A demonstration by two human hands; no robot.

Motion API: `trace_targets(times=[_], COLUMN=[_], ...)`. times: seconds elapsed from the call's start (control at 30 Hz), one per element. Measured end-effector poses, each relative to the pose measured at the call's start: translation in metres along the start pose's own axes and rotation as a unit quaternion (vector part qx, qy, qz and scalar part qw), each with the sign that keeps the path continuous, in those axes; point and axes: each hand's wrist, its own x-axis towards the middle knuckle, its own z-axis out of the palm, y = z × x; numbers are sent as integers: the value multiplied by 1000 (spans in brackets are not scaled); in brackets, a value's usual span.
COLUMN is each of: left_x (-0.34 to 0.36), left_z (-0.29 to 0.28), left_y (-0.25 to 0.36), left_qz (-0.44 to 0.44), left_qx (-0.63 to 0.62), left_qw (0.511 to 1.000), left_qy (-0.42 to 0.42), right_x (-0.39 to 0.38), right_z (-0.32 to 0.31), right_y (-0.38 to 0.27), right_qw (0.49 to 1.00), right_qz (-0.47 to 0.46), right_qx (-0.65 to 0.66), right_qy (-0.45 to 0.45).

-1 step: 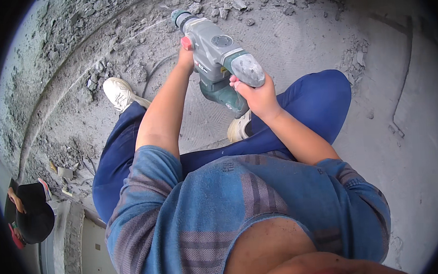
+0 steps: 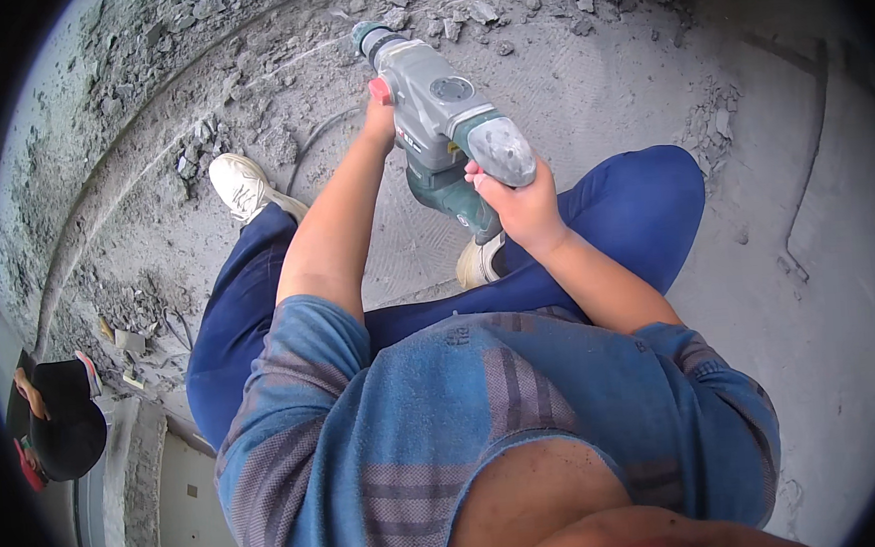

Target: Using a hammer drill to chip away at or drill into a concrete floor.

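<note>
Head view: rotary hammer (image 2: 443,91) held out in front of the torso, above the rubble-edged floor, nose pointing to upper left.
Tool body: boxy grey housing, smooth hard shell, dusty; round black dial on top; ribbed dark collar and green ring at the nose; green lower casing.
Left hand (image 2: 379,124): bare, clasped at the tool's front side, just beside the red knob (image 2: 379,91); most fingers hidden.
Right hand (image 2: 531,206): bare, fingers curled around the rear handle, under its rounded, dust-whitened cap.
Cable (image 2: 327,132): thin, dark, curving over the ground past the left shoe (image 2: 240,185), off-white and laced.
Rubble (image 2: 199,146): jagged grey chunks and grit, loose, thickest at upper left.
Floor (image 2: 765,223): flat grey, powdery, scored with fine ridges near the tool.
Clothing: blue woven-look shirt (image 2: 425,395) with grey checks; smooth navy trousers (image 2: 634,206).
</note>
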Motion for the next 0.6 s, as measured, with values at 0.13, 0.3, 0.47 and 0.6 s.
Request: trace_targets(times=[0.13, 0.3, 0.47, 0.6], left_x=[-8, -19, -52, -62], left_z=[-35, 15, 8, 19], left_y=[-5, 66, 59, 41], left_qz=[135, -56, 51, -27], left_qx=[-4, 50, 321, 325], left_qw=[991, 990, 921, 913], left_qy=[-19, 122, 214, 246], right_x=[-16, 29, 32, 42], right_z=[13, -9, -16, -39], right_y=[3, 2, -8, -16], right_qw=[995, 997, 988, 986], right_qz=[-78, 11, 63, 99], right_qx=[-37, 63, 127, 119], right_qy=[-43, -32, -51, -68])
